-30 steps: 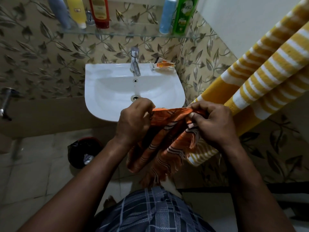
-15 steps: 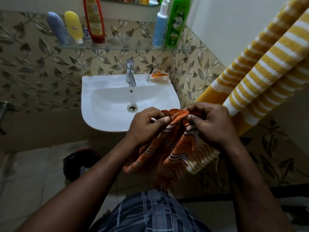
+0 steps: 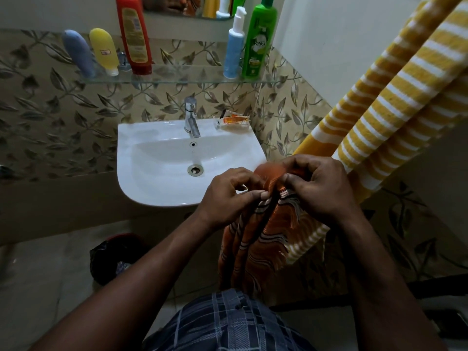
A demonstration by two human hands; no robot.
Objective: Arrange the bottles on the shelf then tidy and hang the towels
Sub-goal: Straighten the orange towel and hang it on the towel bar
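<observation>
Gripping the orange towel [image 3: 255, 239] at its top edge, both your hands sit close together just right of centre, in front of the sink [image 3: 152, 173]. Your left hand [image 3: 228, 196] pinches the cloth between thumb and forefinger, knuckles up. Your right hand [image 3: 321, 188] is closed over the bunched upper fold, fingers curled inward toward the left hand. The towel's body hangs straight down toward 6 o'clock, its fringed edge loose over your checked garment [image 3: 228, 323].

At 12 o'clock the glass shelf [image 3: 177, 78] carries five bottles: a blue tube [image 3: 78, 53], a yellow tube [image 3: 105, 50] and a red bottle [image 3: 134, 34] grouped left, a white-and-blue pump bottle [image 3: 233, 49] and a green bottle [image 3: 258, 39] touching at the right. Open shelf lies between the groups. A chrome tap [image 3: 191, 117] and a small orange packet [image 3: 234, 120] sit on the sink's rear ledge.

From 1 to 3 o'clock a yellow striped towel [image 3: 395, 97] hangs diagonally, its lower end just behind your right hand. At 8 o'clock a dark lined bin [image 3: 114, 257] stands on the tiled floor; free floor lies left of it.
</observation>
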